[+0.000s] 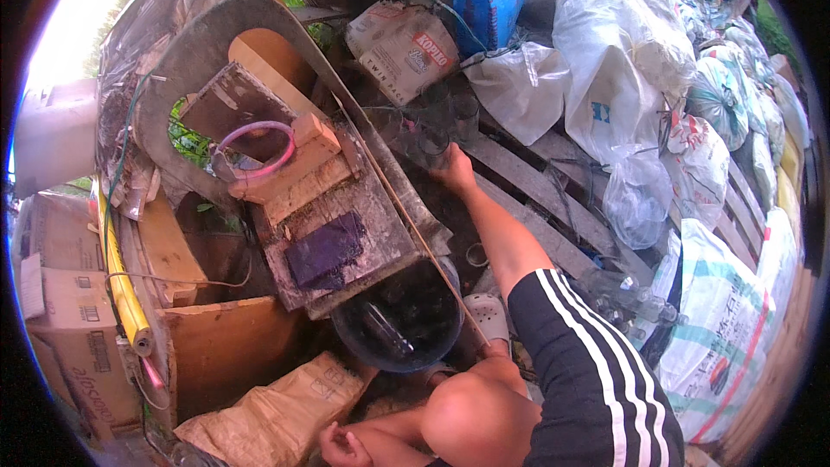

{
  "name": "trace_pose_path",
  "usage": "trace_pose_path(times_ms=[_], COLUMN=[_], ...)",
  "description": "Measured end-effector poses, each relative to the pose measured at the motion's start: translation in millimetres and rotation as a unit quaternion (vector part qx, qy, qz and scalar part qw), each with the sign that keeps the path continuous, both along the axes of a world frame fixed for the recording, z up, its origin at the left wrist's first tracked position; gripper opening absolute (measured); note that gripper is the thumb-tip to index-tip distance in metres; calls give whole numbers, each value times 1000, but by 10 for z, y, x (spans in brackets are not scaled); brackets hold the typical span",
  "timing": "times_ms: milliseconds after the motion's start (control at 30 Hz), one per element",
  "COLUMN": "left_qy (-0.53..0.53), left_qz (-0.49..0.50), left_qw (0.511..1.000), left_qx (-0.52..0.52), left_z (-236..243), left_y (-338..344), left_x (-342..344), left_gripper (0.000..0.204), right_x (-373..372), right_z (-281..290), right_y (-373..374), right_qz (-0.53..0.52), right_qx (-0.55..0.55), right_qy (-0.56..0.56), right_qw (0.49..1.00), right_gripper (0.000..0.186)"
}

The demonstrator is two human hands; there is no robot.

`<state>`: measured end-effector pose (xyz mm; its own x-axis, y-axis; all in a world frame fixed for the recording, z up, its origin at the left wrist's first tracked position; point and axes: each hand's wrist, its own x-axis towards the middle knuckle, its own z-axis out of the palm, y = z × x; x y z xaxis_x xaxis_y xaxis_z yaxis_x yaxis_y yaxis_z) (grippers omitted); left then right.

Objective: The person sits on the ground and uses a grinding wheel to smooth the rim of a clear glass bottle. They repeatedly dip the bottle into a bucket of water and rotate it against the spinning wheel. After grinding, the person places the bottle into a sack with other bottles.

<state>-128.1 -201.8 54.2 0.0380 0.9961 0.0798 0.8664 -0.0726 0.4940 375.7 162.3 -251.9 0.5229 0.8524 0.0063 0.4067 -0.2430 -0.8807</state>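
My right arm, in a black sleeve with white stripes, stretches forward across the middle. At its end my right hand (456, 171) is closed around the near side of a clear drinking glass (430, 149). Another clear glass (464, 114) stands just beyond it, among dim, hard-to-read glassware. Down at the lower edge, beside my bent knee (471, 415), my left hand (344, 447) rests with loosely curled fingers, and nothing shows in it. Left of my right arm is a worn wooden bench (380, 242), bearing a dark purple block (324, 249) and a wood block with a pink ring (288, 152).
A round, dark glossy vessel (398, 324) sits under the bench's near end. Wooden pallet slats (519, 186) run to the right, with white sacks (605, 43) and a plastic bag (637, 195) on them. Cardboard boxes (65, 294) and a yellow roll (125, 285) stand left.
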Motion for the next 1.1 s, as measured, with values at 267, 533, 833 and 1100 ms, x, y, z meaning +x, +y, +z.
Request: trace_pose_path(times_ms=[267,533,833,1100], left_qy=[8,8,9,23], left_qz=[17,12,-1,-16], left_qw=[1000,1000,1000,1000], left_qx=[-6,-8,9,8], left_z=[35,10,17,151], left_y=[-55,-74,31,110], left_x=[10,-50,12,267], left_gripper=[33,32,33,35], right_x=[27,155,593,1347], right_z=[-37,-32,191,1998], right_y=[171,173,-700,-3299], right_qz=[6,45,198,209], right_qx=[5,-102,-238,-371], right_qy=[4,-5,-106,-282], right_qw=[1000,994,945,860], right_gripper=[58,75,75,76])
